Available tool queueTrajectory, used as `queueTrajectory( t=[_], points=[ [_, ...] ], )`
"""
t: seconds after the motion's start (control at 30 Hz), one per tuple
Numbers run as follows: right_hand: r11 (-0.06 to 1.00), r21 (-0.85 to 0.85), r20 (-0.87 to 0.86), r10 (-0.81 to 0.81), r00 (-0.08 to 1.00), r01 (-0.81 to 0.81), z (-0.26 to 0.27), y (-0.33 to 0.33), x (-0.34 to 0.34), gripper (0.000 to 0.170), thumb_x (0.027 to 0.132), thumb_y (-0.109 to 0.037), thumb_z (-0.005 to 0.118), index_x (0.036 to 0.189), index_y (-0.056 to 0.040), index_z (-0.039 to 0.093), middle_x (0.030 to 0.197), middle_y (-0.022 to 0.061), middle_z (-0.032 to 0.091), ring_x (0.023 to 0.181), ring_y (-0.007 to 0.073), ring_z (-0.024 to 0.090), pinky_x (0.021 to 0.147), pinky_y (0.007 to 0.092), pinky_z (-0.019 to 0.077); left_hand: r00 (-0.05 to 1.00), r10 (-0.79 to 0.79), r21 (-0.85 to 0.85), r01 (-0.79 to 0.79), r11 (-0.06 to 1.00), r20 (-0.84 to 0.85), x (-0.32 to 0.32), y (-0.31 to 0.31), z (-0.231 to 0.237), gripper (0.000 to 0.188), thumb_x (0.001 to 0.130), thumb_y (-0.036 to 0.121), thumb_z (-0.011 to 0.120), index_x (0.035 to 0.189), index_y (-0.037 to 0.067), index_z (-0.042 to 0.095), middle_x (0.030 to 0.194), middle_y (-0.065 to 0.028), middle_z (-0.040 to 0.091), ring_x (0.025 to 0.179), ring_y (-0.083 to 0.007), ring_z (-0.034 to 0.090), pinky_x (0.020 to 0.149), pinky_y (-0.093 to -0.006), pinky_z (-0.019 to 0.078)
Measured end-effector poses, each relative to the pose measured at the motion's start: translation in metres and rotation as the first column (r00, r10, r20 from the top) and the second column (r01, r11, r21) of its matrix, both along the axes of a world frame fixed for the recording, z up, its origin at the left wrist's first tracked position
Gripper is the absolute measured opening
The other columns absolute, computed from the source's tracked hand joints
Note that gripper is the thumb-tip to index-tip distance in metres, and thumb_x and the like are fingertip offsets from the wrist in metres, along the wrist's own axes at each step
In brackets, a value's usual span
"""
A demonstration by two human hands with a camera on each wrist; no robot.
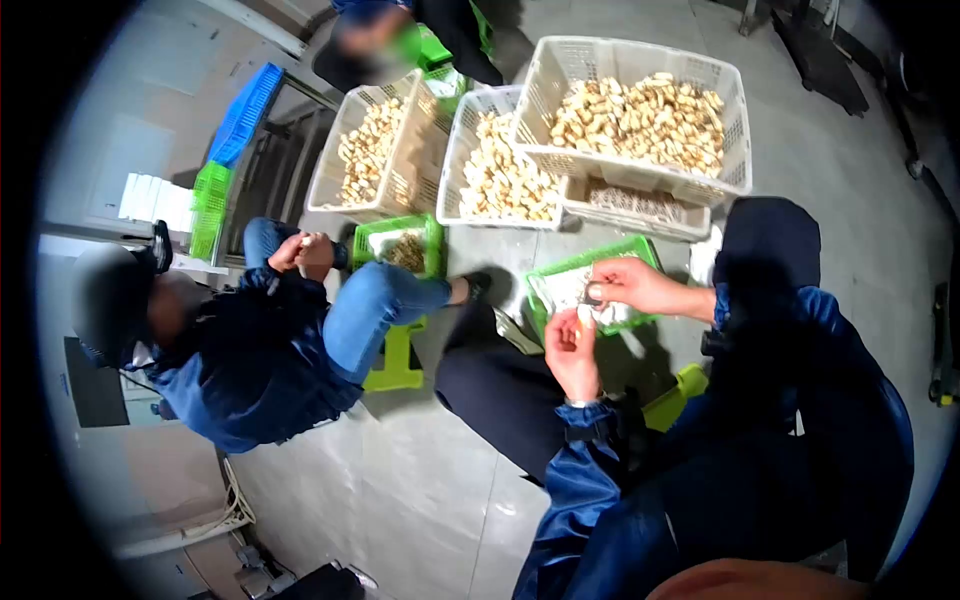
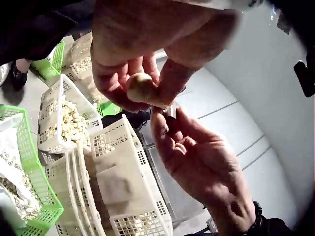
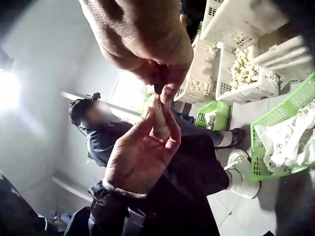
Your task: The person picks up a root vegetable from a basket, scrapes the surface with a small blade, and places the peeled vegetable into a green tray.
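Note:
In the head view my left hand (image 1: 573, 362) grips a pale mushroom (image 1: 584, 315) beside a green basket (image 1: 590, 256) with a white liner. The left wrist view shows the rounded end of the mushroom (image 2: 141, 87) in the curled fingers of my left hand (image 2: 147, 39). My right hand (image 1: 645, 286) pinches a small dark object (image 1: 596, 293) close to the mushroom; what it is cannot be told. In the right wrist view, the fingertips of my right hand (image 3: 142, 42) meet the narrow end of the mushroom (image 3: 158, 120), partly hiding the dark object.
Large white crates (image 1: 635, 165) of mushrooms stand beyond my hands. At the left sits another person (image 1: 250, 370) in dark clothing and jeans, near a green basket (image 1: 437, 245) and a green stool (image 1: 397, 362). Someone else (image 1: 375, 25) is at the top.

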State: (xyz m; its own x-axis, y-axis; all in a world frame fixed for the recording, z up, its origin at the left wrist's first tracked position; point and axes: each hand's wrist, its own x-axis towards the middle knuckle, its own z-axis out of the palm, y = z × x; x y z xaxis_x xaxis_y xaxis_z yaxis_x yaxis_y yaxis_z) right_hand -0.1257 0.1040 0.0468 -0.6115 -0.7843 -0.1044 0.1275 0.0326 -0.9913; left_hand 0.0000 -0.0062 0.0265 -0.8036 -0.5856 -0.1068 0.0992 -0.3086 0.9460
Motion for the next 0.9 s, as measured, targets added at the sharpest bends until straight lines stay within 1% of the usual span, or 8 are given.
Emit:
queueTrajectory(
  t=[0.03,0.07,0.2,0.5,0.63,0.7,0.83,0.9],
  points=[
    [0.997,-0.069,0.128,-0.019,0.992,0.028,0.0031,-0.0017,0.0,0.017,0.089,-0.01,0.057,0.076,-0.0014,0.051,0.068,-0.0024,0.05,0.067,0.005,0.049,0.06,0.0231,0.0428,1.0,-0.006,0.031,0.006,0.999,0.002,-0.0002,0.0018,0.0022,0.026,0.081,-0.003,0.065,0.104,0.001,0.053,0.092,-0.0029,0.059,0.086,-0.0091,0.054,0.077,-0.0212,0.0425],
    [0.999,-0.041,0.104,-0.019,0.994,0.024,0.0067,-0.0012,-0.0009,0.02,0.089,-0.01,0.057,0.074,-0.0022,0.047,0.068,-0.0027,0.048,0.066,0.0045,0.05,0.06,0.0228,0.0441,1.0,0.002,0.01,-0.002,1.0,0.017,-0.0001,0.0008,-0.001,0.026,0.081,-0.003,0.064,0.104,0.001,0.053,0.092,-0.0034,0.06,0.086,-0.0096,0.055,0.078,-0.0214,0.043],
    [0.997,-0.071,0.17,0.007,0.985,0.005,0.0072,0.0008,-0.0024,0.017,0.091,-0.011,0.056,0.079,-0.0007,0.05,0.074,0.0009,0.055,0.071,0.0077,0.058,0.064,0.0235,0.0508,0.999,-0.002,0.067,0.004,0.998,-0.033,-0.0006,0.0008,-0.0017,0.028,0.082,-0.004,0.064,0.106,0.001,0.052,0.097,-0.0055,0.06,0.09,-0.0109,0.056,0.08,-0.0225,0.0442],
    [0.993,-0.104,0.257,-0.022,0.966,0.05,0.0064,0.0039,-0.0049,0.014,0.091,-0.009,0.055,0.081,0.0,0.052,0.077,0.0047,0.058,0.07,0.0102,0.06,0.064,0.0242,0.0528,0.998,-0.011,0.095,0.017,0.995,-0.061,0.0012,-0.0011,-0.0072,0.023,0.085,0.0,0.061,0.106,0.0,0.053,0.098,-0.0071,0.061,0.088,-0.0105,0.057,0.078,-0.0228,0.0461],
    [0.992,-0.125,0.229,0.013,0.973,0.016,0.0017,0.0035,-0.0049,0.017,0.091,-0.012,0.054,0.08,-0.0005,0.051,0.078,0.0029,0.057,0.07,0.0085,0.06,0.064,0.0237,0.0524,0.999,-0.023,0.092,0.027,0.995,-0.039,0.0009,-0.0014,-0.0056,0.023,0.085,0.001,0.06,0.107,0.001,0.052,0.095,-0.0054,0.06,0.086,-0.0102,0.056,0.077,-0.0223,0.0461],
    [0.996,-0.063,0.11,0.076,0.991,-0.069,0.0053,0.0033,-0.0043,0.018,0.092,-0.014,0.054,0.08,-0.0009,0.051,0.078,0.0012,0.056,0.07,0.0069,0.058,0.065,0.0233,0.0518,0.999,-0.013,0.116,0.018,0.993,-0.04,0.0001,0.0001,-0.0046,0.023,0.085,0.001,0.06,0.106,0.001,0.052,0.095,-0.0053,0.06,0.086,-0.0098,0.056,0.076,-0.0221,0.0459],
    [0.997,-0.026,0.014,0.071,0.997,-0.071,0.007,0.0035,-0.0038,0.018,0.092,-0.014,0.054,0.079,-0.001,0.052,0.075,0.0,0.055,0.07,0.0063,0.057,0.063,0.023,0.0493,0.999,-0.034,0.103,0.034,0.994,-0.006,0.0005,0.001,-0.0017,0.022,0.086,0.0,0.059,0.106,0.001,0.052,0.095,-0.0058,0.061,0.085,-0.0097,0.056,0.076,-0.0217,0.046],
    [0.998,-0.022,0.021,0.058,0.998,-0.058,0.0056,0.0037,-0.005,0.017,0.091,-0.013,0.054,0.079,-0.0009,0.052,0.074,-0.0001,0.055,0.07,0.0065,0.057,0.062,0.0231,0.0487,0.999,-0.04,0.099,0.04,0.994,0.004,0.0001,0.0001,-0.0048,0.022,0.086,-0.001,0.059,0.106,0.001,0.052,0.095,-0.006,0.061,0.085,-0.01,0.056,0.076,-0.022,0.0463]
  ],
)
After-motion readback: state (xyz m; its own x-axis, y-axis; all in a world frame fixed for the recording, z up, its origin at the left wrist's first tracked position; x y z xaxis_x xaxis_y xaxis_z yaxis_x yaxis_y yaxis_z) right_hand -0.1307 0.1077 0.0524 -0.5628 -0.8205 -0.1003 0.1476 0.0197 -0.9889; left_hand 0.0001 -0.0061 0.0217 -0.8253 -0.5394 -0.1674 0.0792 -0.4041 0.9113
